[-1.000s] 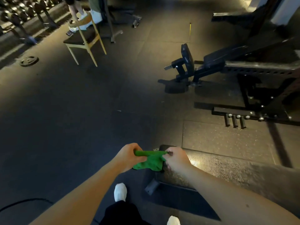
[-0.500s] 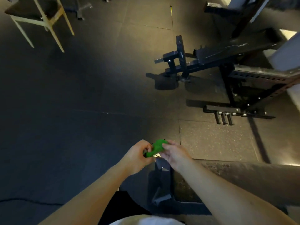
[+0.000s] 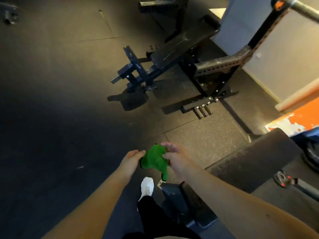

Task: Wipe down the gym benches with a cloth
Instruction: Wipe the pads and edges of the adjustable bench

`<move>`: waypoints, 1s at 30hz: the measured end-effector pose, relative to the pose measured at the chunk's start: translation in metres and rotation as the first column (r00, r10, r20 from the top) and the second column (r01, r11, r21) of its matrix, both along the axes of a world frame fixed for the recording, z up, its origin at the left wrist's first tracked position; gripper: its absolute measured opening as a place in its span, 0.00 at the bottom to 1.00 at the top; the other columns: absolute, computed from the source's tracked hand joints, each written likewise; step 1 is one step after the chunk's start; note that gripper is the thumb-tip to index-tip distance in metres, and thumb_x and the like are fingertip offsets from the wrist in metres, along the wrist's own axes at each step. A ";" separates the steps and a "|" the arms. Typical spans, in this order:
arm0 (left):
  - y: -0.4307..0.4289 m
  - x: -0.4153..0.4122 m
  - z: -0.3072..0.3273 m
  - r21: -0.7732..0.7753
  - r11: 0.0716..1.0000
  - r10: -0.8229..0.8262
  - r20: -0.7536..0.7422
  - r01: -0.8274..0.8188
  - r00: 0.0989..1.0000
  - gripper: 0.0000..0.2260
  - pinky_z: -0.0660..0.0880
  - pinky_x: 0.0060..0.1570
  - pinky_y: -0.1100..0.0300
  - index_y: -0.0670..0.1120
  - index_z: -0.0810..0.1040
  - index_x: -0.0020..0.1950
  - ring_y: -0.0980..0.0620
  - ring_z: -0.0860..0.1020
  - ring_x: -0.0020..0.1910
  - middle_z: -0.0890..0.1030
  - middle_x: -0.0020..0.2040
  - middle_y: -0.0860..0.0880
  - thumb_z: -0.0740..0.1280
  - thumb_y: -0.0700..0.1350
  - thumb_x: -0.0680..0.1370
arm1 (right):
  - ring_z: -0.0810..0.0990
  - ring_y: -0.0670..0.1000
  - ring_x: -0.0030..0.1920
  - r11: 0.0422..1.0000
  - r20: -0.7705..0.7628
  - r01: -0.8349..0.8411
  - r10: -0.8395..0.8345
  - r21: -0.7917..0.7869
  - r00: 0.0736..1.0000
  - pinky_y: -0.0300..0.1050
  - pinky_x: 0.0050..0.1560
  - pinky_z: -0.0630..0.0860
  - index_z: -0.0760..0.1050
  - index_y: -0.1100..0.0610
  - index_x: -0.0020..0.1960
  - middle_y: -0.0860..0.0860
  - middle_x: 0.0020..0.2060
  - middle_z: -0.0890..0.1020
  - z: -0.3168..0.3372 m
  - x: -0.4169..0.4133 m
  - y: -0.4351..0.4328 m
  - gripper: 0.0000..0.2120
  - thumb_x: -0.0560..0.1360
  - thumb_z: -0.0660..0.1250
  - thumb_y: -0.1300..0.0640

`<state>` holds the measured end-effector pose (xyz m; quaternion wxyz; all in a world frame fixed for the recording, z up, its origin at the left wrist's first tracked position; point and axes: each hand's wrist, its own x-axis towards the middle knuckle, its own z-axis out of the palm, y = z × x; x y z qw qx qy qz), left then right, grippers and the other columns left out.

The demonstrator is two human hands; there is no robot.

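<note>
Cloth (image 3: 156, 159), green, one: bunched in the air between my hands, above the rubber floor (image 3: 69, 118) and just off the near end of the near bench, touching neither. Handling, by my estimate: light, soft and limp, with nothing to break and little chance of slipping. A loose tail hangs from its lower right, so for pressing along a pad it is better gathered into a flat wad behind the palm than taken by a corner. Right hand (image 3: 174, 156), one: fingers curled over the cloth's top and right side, gripping it. Left hand (image 3: 131, 161), one: fingers together and nearly straight, tips at the cloth's left side; whether they pinch a fold I cannot tell. Benches, two: near bench (image 3: 250, 163), a dark pad at my right; far bench (image 3: 181, 47), set under the power rack (image 3: 222, 68), well apart. White shoe (image 3: 146, 187), one in view, below the cloth.
</note>
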<state>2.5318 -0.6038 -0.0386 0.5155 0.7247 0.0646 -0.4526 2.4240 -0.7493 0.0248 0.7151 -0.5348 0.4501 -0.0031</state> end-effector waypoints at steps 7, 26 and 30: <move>-0.133 0.081 0.004 0.034 0.982 -0.176 -0.185 0.186 0.967 0.14 0.74 0.47 0.57 0.46 0.81 0.63 0.48 0.81 0.58 0.84 0.58 0.46 0.68 0.51 0.81 | 0.85 0.51 0.48 0.994 0.016 0.103 -0.103 -0.018 0.995 0.42 0.40 0.82 0.79 0.55 0.57 0.57 0.52 0.84 -0.011 0.051 -0.115 0.19 0.75 0.63 0.75; -0.527 0.215 0.013 -0.094 0.447 -0.888 0.072 0.890 0.454 0.19 0.73 0.58 0.56 0.46 0.76 0.66 0.48 0.79 0.60 0.79 0.61 0.45 0.74 0.36 0.77 | 0.83 0.54 0.50 0.656 -0.097 0.708 -0.748 -0.261 0.657 0.50 0.54 0.82 0.81 0.52 0.57 0.56 0.48 0.84 -0.002 0.094 -0.383 0.18 0.75 0.65 0.70; -0.602 0.219 0.029 -0.049 0.162 -0.934 0.314 0.986 0.169 0.26 0.74 0.57 0.60 0.50 0.77 0.67 0.48 0.78 0.60 0.80 0.61 0.49 0.77 0.33 0.72 | 0.83 0.58 0.56 0.516 -0.064 0.827 -0.854 -0.224 0.516 0.56 0.60 0.81 0.79 0.59 0.64 0.58 0.52 0.84 0.015 0.104 -0.425 0.18 0.75 0.67 0.69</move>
